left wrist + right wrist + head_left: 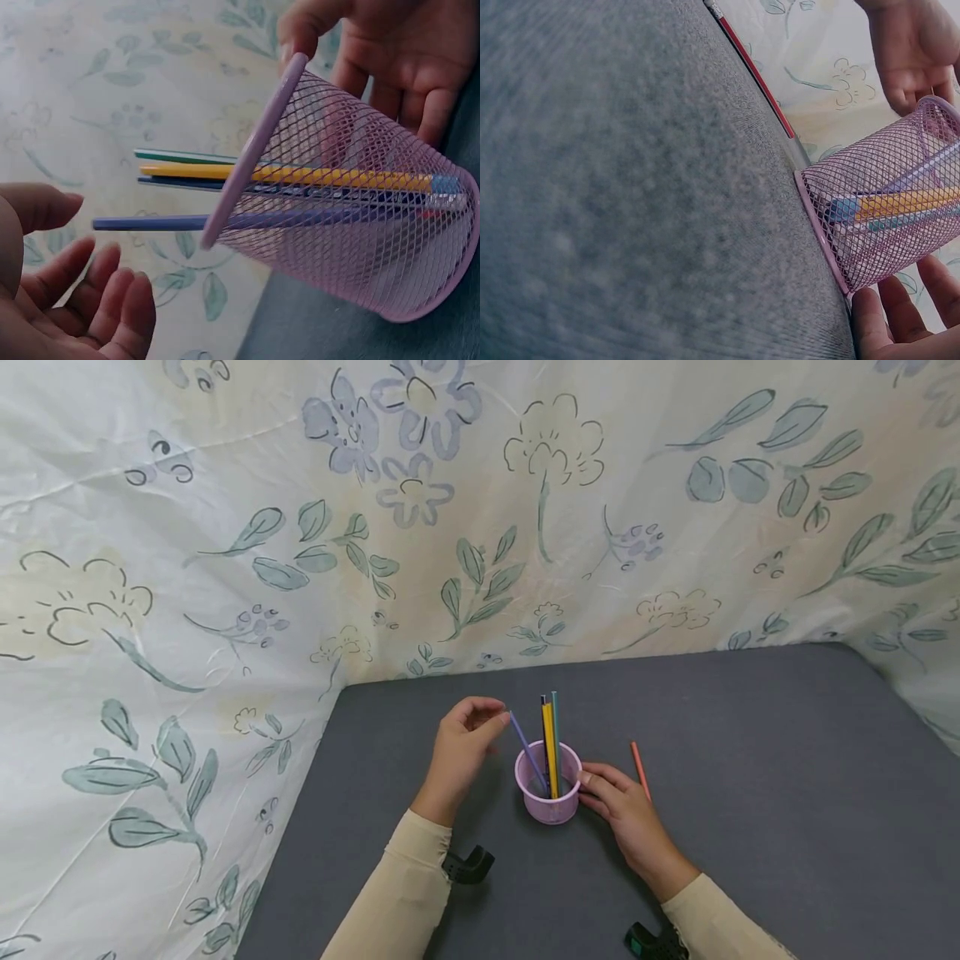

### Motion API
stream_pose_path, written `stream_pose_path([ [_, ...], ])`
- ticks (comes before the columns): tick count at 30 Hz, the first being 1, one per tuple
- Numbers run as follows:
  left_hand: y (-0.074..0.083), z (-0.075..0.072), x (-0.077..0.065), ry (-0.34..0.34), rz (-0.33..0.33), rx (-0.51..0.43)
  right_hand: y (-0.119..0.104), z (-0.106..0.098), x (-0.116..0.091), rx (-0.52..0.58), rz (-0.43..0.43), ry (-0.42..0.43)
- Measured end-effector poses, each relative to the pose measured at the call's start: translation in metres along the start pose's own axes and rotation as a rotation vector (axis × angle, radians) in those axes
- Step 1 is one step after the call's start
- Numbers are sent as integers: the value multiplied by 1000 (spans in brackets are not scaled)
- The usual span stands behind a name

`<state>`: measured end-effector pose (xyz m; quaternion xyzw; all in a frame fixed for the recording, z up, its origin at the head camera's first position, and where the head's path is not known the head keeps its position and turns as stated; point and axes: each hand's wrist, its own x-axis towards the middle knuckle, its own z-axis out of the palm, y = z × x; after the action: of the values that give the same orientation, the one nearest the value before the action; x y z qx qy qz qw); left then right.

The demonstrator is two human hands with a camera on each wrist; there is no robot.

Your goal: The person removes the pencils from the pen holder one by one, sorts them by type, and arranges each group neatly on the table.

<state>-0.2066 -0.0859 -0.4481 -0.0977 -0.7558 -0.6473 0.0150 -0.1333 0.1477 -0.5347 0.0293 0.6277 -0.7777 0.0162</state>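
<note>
A pink mesh pencil cup (pixel 551 811) stands upright on the table. Inside it are a yellow pencil (pixel 552 747), a dark blue pencil (pixel 161 182) and a green pencil (pixel 556 727). A purple pencil (pixel 150 223) leans out over the rim towards my left hand (pixel 467 747). In the left wrist view, that hand's thumb and fingers are spread around the purple pencil's tip, with a gap between them and it. My right hand (pixel 622 810) holds the cup's right side, a digit at the rim; its fingers (pixel 904 311) show beside the mesh.
A red pencil (pixel 640 768) lies on the dark grey table (pixel 787 793) beyond my right hand. Behind and left of the table hangs a floral cloth (pixel 450 527). Black bands with devices (pixel 470 865) are on both wrists.
</note>
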Motion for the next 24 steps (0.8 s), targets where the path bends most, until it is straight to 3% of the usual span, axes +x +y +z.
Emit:
stream_pose_path([
  [12, -19, 38, 14, -176, -115, -124, 1, 0, -1, -18, -4, -11],
  [16, -21, 46, 16, -190, -148, -156, 0, 0, -2, -24, -9, -15],
  [24, -18, 53, 19, -167, -156, -120, 0, 1, -1, -26, 0, -3],
])
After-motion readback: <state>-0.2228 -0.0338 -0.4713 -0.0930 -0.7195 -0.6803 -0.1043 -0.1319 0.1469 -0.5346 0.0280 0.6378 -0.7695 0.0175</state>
